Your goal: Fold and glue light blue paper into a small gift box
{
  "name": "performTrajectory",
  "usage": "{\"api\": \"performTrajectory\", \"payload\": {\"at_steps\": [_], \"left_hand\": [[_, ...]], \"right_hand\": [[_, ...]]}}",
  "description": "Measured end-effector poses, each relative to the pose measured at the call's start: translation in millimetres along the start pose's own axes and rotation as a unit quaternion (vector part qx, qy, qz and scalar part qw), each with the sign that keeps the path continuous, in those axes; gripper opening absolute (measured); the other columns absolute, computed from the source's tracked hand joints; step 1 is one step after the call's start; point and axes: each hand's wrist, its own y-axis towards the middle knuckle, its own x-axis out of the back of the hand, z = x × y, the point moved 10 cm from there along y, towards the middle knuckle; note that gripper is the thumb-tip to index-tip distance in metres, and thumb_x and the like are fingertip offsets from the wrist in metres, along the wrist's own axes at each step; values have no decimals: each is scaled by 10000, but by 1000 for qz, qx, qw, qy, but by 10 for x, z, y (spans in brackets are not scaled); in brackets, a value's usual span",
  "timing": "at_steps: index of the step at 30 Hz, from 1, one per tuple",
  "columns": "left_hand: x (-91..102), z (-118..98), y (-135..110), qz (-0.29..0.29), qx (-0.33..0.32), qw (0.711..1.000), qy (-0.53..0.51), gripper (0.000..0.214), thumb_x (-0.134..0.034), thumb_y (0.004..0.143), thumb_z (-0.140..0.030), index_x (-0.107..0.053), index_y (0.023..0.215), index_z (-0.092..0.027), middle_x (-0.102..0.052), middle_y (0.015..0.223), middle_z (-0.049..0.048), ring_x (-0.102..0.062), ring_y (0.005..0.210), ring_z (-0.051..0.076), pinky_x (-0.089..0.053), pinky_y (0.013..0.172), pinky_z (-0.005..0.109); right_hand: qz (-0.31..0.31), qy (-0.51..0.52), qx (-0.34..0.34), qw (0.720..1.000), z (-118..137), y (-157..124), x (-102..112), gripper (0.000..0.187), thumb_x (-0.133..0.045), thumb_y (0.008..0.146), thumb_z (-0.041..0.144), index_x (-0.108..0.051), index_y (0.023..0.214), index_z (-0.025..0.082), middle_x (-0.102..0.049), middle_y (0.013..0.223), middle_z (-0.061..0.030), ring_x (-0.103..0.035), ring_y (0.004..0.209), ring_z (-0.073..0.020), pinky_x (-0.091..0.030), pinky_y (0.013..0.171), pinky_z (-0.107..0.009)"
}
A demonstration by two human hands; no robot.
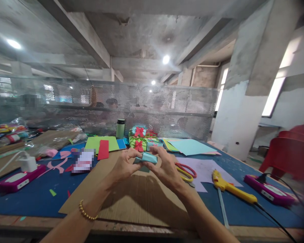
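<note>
Both my hands hold a small light-blue paper box (147,158) above a sheet of brown cardboard (131,199). My left hand (123,165) pinches its left end with closed fingers. My right hand (166,167) grips the right end, fingers curled round it. A bead bracelet (86,212) sits on my left wrist. Beyond the hands stand finished green and blue paper boxes with red bows (140,139).
Red-and-yellow scissors (186,170) and a yellow glue gun (229,187) lie to the right on the blue mat (35,195). Pink devices (18,180) (269,190) flank the table. Coloured paper sheets (103,144), a green flask (120,128), mesh screen (167,108) and red chair (292,152) surround it. People sit behind the screen.
</note>
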Motion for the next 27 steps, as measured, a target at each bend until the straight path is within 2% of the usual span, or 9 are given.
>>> {"api": "performTrajectory", "payload": {"at_steps": [6, 11, 13, 16, 19, 22, 25, 27], "left_hand": [[29, 49, -1, -5, 19, 1000, -10, 65, -718, 737, -249, -711, 774, -196, -688, 798, 23, -607, 792, 191, -455, 766, 304], [32, 74, 12, -1, 17, 1000, -7, 61, -717, 721, -228, -715, 770, -192, -680, 790, 21, -600, 785, 192, -453, 764, 311], [53, 98, 23, -7, 22, 1000, -10, 66, -724, 720, -241, -713, 760, -191, -677, 781, 20, -599, 780, 189, -457, 757, 306], [85, 164, 26, -19, 41, 999, -22, 89, -739, 714, -257, -708, 759, -187, -671, 777, 16, -597, 780, 182, -467, 736, 289], [53, 290, 5, -8, 86, 993, -80, 141, -750, 713, -279, -686, 788, -179, -646, 769, 3, -581, 710, 153, -472, 639, 250], [-22, 430, -26, 13, 141, 974, -177, 199, -757, 721, -308, -657, 832, -177, -631, 748, -19, -562, 648, 125, -459, 578, 222], [2, 547, -37, -12, 174, 954, -242, 260, -790, 693, -316, -634, 847, -174, -642, 742, -31, -572, 661, 116, -471, 630, 222], [37, 634, -46, -40, 193, 944, -266, 312, -818, 666, -320, -626, 863, -171, -665, 768, -23, -592, 685, 121, -480, 663, 231]], "right_hand": [[9, 40, -13, 999, -129, -26, 67, 344, -705, 850, 362, -590, 1141, 218, -650, 1108, -84, -601, 1039, -253, -479, 916, -414], [21, 47, -22, 998, -208, -52, 41, 275, -662, 883, 367, -611, 1107, 216, -652, 1101, -77, -599, 1012, -237, -481, 920, -415], [21, 58, -34, 998, -268, -68, 32, 244, -629, 899, 364, -621, 1092, 216, -658, 1084, -76, -603, 986, -228, -494, 895, -411], [10, 103, -93, 990, -469, -108, 37, 240, -611, 889, 392, -648, 1040, 209, -676, 1008, -69, -628, 911, -217, -536, 792, -383], [16, 154, -148, 977, -660, -153, -2, 279, -630, 852, 424, -671, 1010, 198, -693, 938, -56, -642, 837, -203, -553, 702, -349], [21, 172, -161, 972, -731, -166, -45, 282, -594, 861, 434, -680, 971, 189, -695, 858, -40, -642, 768, -187, -544, 624, -312], [38, 178, -159, 970, -707, -165, -115, 286, -572, 870, 426, -695, 928, 175, -689, 769, -31, -632, 686, -175, -515, 556, -283], [56, 180, -149, 971, -640, -168, -165, 282, -568, 882, 408, -711, 929, 169, -692, 752, -32, -628, 661, -169, -510, 564, -281]]}}
